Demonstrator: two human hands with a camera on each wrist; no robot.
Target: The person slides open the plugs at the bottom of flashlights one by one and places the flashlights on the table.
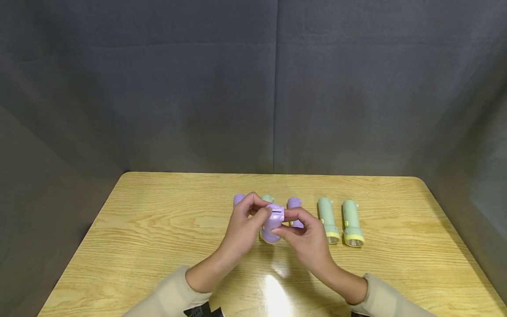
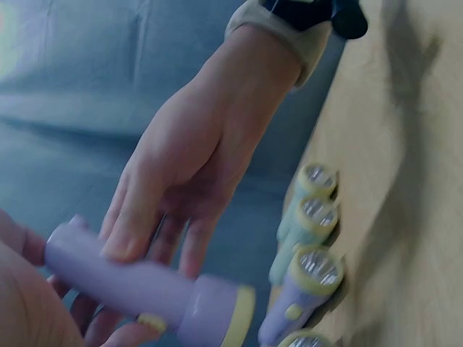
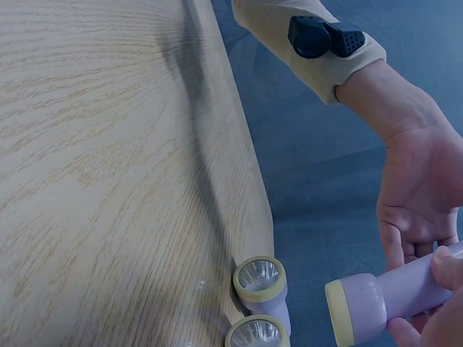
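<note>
Both hands hold a purple flashlight (image 1: 271, 226) above the table, its pale yellow-rimmed end pointing down toward the person in the head view. My left hand (image 1: 246, 225) grips it from the left, thumb near the tail end. From the other side, my right hand (image 1: 306, 237) pinches it between thumb and fingers. The left wrist view shows the flashlight's barrel (image 2: 123, 278) and yellow switch (image 2: 152, 322), with the right hand (image 2: 192, 144) across from the camera. In the right wrist view, the left hand (image 3: 419, 188) is behind the barrel (image 3: 409, 289).
Flashlights lie in a row on the wooden table (image 1: 158, 246): a purple one (image 1: 239, 199) and a green one (image 1: 267, 198) partly hidden behind the hands, another purple one (image 1: 295, 203), and two green ones (image 1: 327, 215) (image 1: 351, 218) at right. Dark curtains (image 1: 198, 88) surround the table.
</note>
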